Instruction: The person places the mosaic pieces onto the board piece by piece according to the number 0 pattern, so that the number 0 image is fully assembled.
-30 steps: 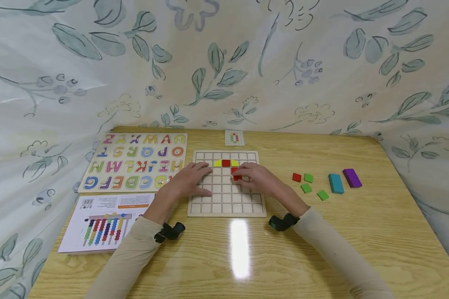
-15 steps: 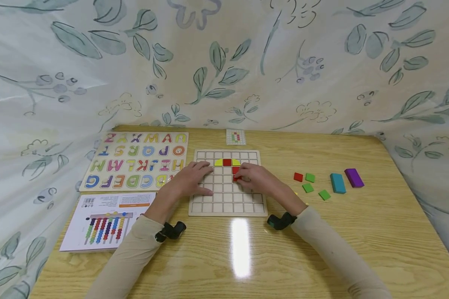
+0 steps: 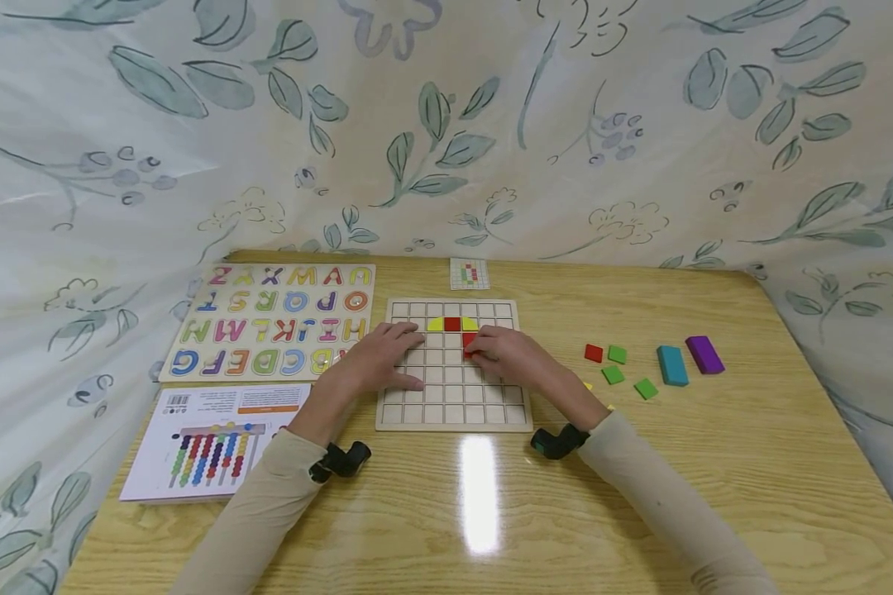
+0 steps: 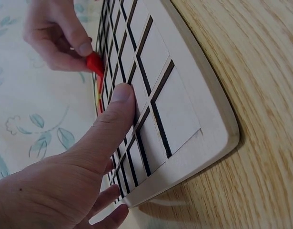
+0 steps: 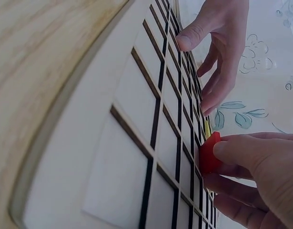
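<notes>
A wooden grid board lies in front of me with its cells marked by raised lines. My right hand pinches a red square tile between thumb and fingers, tilted up at the board's surface in the right wrist view. My left hand rests on the board's left side, fingers spread and thumb lying on the grid. Near the far edge of the grid, a red tile sits between two yellow rounded pieces. The fingers of my right hand partly hide the cells under them.
To the right lie a loose red tile, several green tiles, a teal block and a purple block. A pattern card lies beyond the board. On the left are an alphabet board and an abacus-printed box.
My right hand has shifted slightly, and the red tile at its fingertips now looks tilted up from the grid. Bits of yellow have appeared beside the right forearm. The left hand stays put.
</notes>
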The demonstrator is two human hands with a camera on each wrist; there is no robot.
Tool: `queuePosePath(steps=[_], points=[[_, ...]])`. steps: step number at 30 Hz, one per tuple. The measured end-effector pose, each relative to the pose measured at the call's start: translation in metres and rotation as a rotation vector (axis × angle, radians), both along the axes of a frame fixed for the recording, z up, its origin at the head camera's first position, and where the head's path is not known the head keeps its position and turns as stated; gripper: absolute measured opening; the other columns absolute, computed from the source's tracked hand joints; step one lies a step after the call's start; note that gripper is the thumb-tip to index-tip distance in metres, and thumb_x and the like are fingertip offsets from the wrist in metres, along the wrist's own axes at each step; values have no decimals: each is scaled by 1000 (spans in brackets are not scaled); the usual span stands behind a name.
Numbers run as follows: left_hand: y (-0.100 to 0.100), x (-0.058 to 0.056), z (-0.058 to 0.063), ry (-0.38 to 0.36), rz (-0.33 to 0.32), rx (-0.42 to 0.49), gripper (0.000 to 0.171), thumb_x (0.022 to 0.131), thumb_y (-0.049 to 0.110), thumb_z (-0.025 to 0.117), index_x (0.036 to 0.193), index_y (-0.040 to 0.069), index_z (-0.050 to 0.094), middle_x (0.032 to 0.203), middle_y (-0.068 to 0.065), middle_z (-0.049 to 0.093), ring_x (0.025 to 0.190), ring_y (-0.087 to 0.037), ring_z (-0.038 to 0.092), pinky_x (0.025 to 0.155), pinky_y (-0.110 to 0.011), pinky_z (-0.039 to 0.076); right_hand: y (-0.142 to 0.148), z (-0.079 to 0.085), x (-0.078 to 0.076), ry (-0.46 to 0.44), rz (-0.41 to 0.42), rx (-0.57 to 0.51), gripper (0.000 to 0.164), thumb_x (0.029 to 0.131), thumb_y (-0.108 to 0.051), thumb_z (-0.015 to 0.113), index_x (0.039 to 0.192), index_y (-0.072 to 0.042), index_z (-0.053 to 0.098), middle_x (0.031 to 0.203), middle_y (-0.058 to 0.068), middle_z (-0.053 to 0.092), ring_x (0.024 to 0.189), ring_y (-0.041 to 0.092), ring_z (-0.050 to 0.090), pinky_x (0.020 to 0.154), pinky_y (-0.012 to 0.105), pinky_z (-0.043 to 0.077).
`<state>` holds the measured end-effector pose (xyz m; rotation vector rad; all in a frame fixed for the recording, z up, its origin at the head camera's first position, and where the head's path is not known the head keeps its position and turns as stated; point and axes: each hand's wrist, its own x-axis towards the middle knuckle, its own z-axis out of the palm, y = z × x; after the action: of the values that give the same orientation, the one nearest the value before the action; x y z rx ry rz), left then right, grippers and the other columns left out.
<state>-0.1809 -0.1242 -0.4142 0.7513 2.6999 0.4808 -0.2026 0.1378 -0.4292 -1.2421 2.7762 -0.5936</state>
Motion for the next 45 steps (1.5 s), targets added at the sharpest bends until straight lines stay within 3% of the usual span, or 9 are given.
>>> queuePosePath(steps=[22, 34, 39, 45], points=[[0, 0, -3, -7, 10, -18, 77, 82, 47, 73, 144, 12, 45, 153, -12, 38, 139, -35, 36, 114, -50, 36, -1, -3, 2, 42, 33, 29, 16, 91, -15, 68, 105, -11, 74, 101, 2, 69, 91, 15, 64, 82, 30, 56], [1, -1, -5, -32, 23, -7, 77, 82, 47, 73, 146, 14, 44, 155, -10, 36, 141, -34, 34, 115, -50, 34, 0, -2, -1, 28, 57, 54, 15, 90, -14, 68, 105, -12, 73, 102, 1, 70, 91, 16, 64, 84, 30, 56], [1, 0, -5, -32, 24, -3, 77, 82, 47, 73, 146, 14, 44, 155, -9, 36, 141, -34, 34, 115, -50, 35, -1, -2, -1, -16, 29, 41, 11, 90, -10, 68, 100, -12, 71, 100, 1, 70, 93, 16, 65, 84, 31, 56], [0, 0, -1, -39, 29, 4, 77, 82, 47, 73, 146, 14, 44, 155, -10, 36, 141, -34, 33, 115, -51, 35, -5, -4, 6, 59, -1, 75, 9, 89, -3, 66, 95, -9, 71, 98, 4, 68, 96, 21, 65, 85, 32, 56]])
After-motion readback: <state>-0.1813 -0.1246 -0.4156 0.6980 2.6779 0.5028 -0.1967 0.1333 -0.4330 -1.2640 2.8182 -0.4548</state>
